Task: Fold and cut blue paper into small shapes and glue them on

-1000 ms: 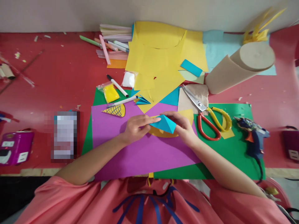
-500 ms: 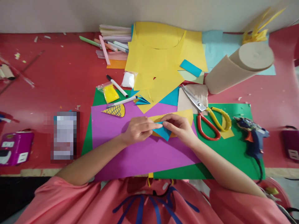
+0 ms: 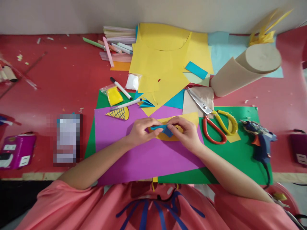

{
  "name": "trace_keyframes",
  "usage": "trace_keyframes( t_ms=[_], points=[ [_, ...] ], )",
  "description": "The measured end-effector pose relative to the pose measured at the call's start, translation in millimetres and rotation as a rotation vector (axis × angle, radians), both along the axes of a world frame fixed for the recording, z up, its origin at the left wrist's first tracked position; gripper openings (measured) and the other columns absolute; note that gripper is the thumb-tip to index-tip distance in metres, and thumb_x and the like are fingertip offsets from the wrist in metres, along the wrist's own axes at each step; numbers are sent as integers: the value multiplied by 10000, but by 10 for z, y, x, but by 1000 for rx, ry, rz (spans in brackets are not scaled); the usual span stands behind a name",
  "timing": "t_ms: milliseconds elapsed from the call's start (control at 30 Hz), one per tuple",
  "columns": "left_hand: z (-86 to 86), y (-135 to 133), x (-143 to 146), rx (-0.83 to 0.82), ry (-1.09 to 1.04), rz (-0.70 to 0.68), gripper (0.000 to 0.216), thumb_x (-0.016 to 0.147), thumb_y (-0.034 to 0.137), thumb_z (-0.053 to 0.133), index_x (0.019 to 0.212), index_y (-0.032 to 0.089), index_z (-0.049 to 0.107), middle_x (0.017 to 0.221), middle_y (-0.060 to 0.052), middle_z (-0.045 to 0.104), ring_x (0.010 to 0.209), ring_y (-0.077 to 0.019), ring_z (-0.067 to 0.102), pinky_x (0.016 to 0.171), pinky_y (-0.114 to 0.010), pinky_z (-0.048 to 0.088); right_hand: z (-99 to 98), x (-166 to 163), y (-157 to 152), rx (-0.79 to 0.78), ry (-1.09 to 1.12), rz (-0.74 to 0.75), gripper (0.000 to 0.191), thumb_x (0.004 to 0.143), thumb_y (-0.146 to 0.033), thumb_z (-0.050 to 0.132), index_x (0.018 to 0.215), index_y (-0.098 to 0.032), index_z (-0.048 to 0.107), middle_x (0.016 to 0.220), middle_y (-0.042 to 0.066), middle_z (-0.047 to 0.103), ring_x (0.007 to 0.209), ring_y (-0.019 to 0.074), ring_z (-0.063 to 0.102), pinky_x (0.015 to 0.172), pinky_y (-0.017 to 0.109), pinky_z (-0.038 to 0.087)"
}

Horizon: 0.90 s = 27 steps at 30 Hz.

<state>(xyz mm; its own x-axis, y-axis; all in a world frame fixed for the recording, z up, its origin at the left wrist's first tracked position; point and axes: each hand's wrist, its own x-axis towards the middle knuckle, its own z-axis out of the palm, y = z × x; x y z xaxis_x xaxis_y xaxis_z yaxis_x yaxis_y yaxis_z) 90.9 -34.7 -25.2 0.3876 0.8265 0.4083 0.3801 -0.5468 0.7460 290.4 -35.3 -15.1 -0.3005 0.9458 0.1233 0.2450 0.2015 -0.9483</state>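
Between my two hands is a small piece of blue paper (image 3: pixel 169 131), folded, with a corner hanging toward me. My left hand (image 3: pixel 142 130) pinches its left end between thumb and fingers. The right end is pinched by my right hand (image 3: pixel 185 131). Beneath them lies a curved yellow paper piece (image 3: pixel 192 120) on a purple sheet (image 3: pixel 144 159). Just beyond my left hand are a yellow paper cone shape (image 3: pixel 120 113) with dark crossed lines and a folded blue paper piece (image 3: pixel 146 103).
Scissors (image 3: pixel 205 110) with red and yellow handles lie right of my hands, and a glue gun (image 3: pixel 261 140) farther right. A beige roll (image 3: pixel 244 72) lies behind. Yellow sheets (image 3: pixel 163 60), markers (image 3: pixel 121 88) and a yellow clay packet (image 3: pixel 114 95) sit ahead. A phone (image 3: pixel 67 139) is at left.
The blue paper has turned from a flat-facing triangle to a more edge-on, folded shape. My left thumb and fingers have shifted to a wider pinch on its left end.
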Motion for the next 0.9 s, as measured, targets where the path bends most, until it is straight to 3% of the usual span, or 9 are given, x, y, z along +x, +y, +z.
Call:
trace_keyframes(
  t_ms=[233, 433, 600, 900],
  points=[
    [-28, 6, 13, 21, -2, 71, 146, 886, 267, 603, 816, 169, 687, 715, 0, 735, 614, -85, 662, 608, -172, 495, -11, 7, 8, -2, 16, -29, 93, 867, -220, 600, 797, -180, 646, 782, 33, 687, 736, 148, 631, 697, 287, 497],
    [21, 5, 2, -249, -80, 134, 185, 894, 281, 583, 804, 168, 698, 686, 7, 713, 617, -82, 648, 572, -159, 479, 0, 21, 29, -139, 120, -62, 104, 843, -275, 636, 811, -185, 676, 773, 28, 692, 733, 156, 632, 693, 289, 501],
    [-16, 63, -7, -522, -345, 140, 276, 875, 393, 614, 742, 157, 664, 553, 29, 636, 451, -62, 572, 439, -146, 442, -55, 72, 58, -314, 297, 46, 200, 886, -376, 601, 909, -223, 727, 893, 27, 733, 904, 184, 669, 843, 318, 501],
    [-63, 84, -37, -680, -464, 51, 291, 846, 433, 658, 767, 154, 680, 551, 20, 644, 442, -74, 598, 444, -157, 479, -74, 83, 44, -459, 389, 146, 290, 834, -470, 671, 1004, -243, 728, 937, 28, 726, 909, 187, 659, 851, 323, 499]
  ],
)
